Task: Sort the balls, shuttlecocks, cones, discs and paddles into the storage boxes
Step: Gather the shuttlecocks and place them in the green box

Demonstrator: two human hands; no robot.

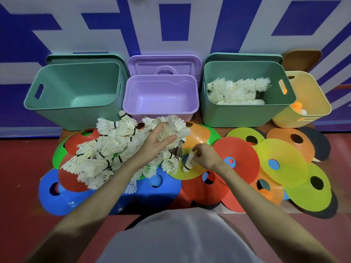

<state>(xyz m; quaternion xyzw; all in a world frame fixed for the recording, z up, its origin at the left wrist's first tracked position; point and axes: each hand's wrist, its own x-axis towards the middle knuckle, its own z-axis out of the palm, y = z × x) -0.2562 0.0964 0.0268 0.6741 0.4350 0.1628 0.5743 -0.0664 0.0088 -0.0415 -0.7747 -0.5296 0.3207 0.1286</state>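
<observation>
Near the middle of the floor, a heap of white feathered shuttlecocks with black bands lies on coloured flat cones. The left hand grips a bunch of shuttlecocks, fingers curled round the feathers, just in front of the purple box. The right hand pinches a single shuttlecock over a yellow cone. More shuttlecocks lie in the right green box; the left green box stands far left. A yellow box at far right holds orange balls, partly hidden by its wall. Dark shapes under the right cones are hard to make out.
</observation>
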